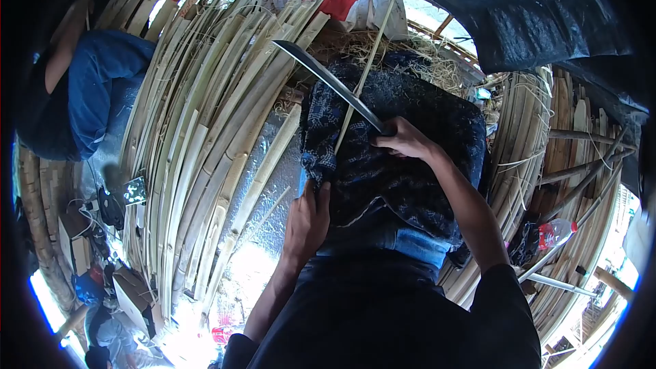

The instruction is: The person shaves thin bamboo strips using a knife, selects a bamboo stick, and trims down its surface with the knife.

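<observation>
My right hand [404, 139] is wrapped round the handle of a long-bladed knife [328, 80], whose blade points up and to the left. A thin bamboo strip [370, 61] runs beneath the blade and down over the dark patterned cloth [424, 116] on my lap. At the cloth's left edge, my left hand [307, 222] has its fingers together near the cloth and the strip's lower end. Whether it grips the cloth or the strip is hard to make out.
Long split bamboo pieces [205, 130] lie in a pile on the left. More bamboo [523, 137] stands at the right, near a bottle with a red label [557, 232]. Another person in blue trousers [96, 89] sits at the upper left. Black sheeting [526, 14] hangs above.
</observation>
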A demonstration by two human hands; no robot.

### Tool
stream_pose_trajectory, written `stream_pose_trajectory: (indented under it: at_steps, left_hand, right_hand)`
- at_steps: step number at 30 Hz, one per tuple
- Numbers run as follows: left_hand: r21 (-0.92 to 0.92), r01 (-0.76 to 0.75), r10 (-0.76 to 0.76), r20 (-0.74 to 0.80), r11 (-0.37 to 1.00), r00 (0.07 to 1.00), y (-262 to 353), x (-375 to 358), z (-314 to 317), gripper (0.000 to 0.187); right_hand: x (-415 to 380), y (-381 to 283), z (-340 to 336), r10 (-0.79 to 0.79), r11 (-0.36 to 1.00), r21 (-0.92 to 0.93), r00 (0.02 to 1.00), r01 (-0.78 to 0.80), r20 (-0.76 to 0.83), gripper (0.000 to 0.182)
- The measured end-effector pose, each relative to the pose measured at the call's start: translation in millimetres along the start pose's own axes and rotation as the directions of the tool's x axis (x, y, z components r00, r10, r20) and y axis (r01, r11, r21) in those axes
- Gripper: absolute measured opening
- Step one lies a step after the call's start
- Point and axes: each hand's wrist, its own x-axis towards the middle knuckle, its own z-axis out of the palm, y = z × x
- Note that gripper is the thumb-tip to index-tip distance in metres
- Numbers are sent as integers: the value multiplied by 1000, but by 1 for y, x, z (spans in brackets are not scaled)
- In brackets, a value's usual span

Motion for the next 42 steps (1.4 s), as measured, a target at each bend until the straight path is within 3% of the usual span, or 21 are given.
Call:
stream_pose_trajectory:
  at_steps: [1, 2, 3, 4, 6, 7, 9, 12, 18, 20, 22, 23, 26, 28, 29, 31, 32, 34, 40, 42]
  left_hand:
    - [5, -1, 1, 5, 1000, 1000, 5, 7, -7, 37]
    - [-150, 225, -211, 106, 963, 972, 13, 15, -16, 40]
    - [-273, 448, -393, 234, 851, 889, 17, 19, -21, 43]
    - [-269, 450, -394, 239, 852, 888, 16, 17, -21, 43]
    - [-442, 503, -432, 257, 743, 864, 11, 13, -18, 47]
    - [-439, 504, -431, 261, 743, 864, 8, 14, -18, 47]
    - [-533, 630, -448, 444, 565, 776, 1, 19, -23, 49]
    - [-453, 659, -481, 453, 600, 750, 9, 23, -30, 51]
    - [-476, 617, -457, 416, 627, 786, 8, 23, -23, 55]
    - [-465, 651, -468, 457, 600, 757, 13, 24, -28, 55]
    - [-453, 685, -483, 490, 571, 726, 16, 25, -31, 54]
    - [-475, 669, -460, 490, 572, 741, 16, 23, -30, 53]
    - [-505, 645, -429, 486, 573, 762, 11, 17, -27, 51]
    - [-534, 626, -409, 477, 568, 778, 14, 23, -29, 50]
    - [-555, 636, -409, 488, 536, 771, 17, 24, -32, 50]
    - [-578, 648, -414, 499, 495, 761, 20, 25, -33, 49]
    - [-589, 650, -414, 502, 479, 760, 20, 25, -32, 50]
    - [-596, 654, -418, 503, 467, 757, 17, 24, -31, 50]
    - [-374, 641, -439, 498, 670, 748, 15, 26, -32, 52]
    - [-351, 387, -309, 257, 853, 916, 23, 22, -25, 49]
  right_hand:
    - [4, 1, 3, -40, 995, -99, 997, 33, -70, 38]
    - [6, 3, 4, -39, 995, -93, 997, 33, -68, 38]
    - [6, 3, 5, -156, 937, -338, 973, 90, -172, 38]
    - [6, 3, 7, -289, 816, -567, 927, 108, -240, 39]
    - [4, 0, 6, -334, 775, -626, 894, 82, -297, 38]
    - [4, -1, 5, -386, 728, -684, 855, 52, -347, 37]
    - [6, -1, 7, -401, 726, -685, 840, 48, -366, 37]
    - [6, -3, 10, -415, 726, -687, 819, 36, -396, 37]
    - [12, 2, 15, -431, 677, -734, 785, -44, -445, 34]
    - [18, 4, 8, -443, 657, -752, 778, -57, -446, 33]
    - [25, 2, -7, -514, 558, -802, 669, -214, -537, 30]
    - [35, -1, -19, -483, 588, -760, 633, -277, -604, 28]
    - [34, -1, -37, -486, 698, -673, 527, -246, -697, 25]
    - [23, 3, -37, -493, 811, -584, 514, -21, -702, 24]
    - [18, 5, -36, -494, 809, -587, 512, -25, -703, 24]
    - [7, 2, -30, -438, 874, -465, 642, 140, -629, 25]
    - [2, 0, -29, -384, 896, -423, 708, 132, -593, 29]
    - [-4, -9, -27, -350, 909, -397, 748, 126, -564, 32]
    - [-15, -27, -1, -364, 911, -352, 816, 213, -450, 43]
    - [-14, -26, 8, -454, 862, -405, 821, 306, -347, 46]
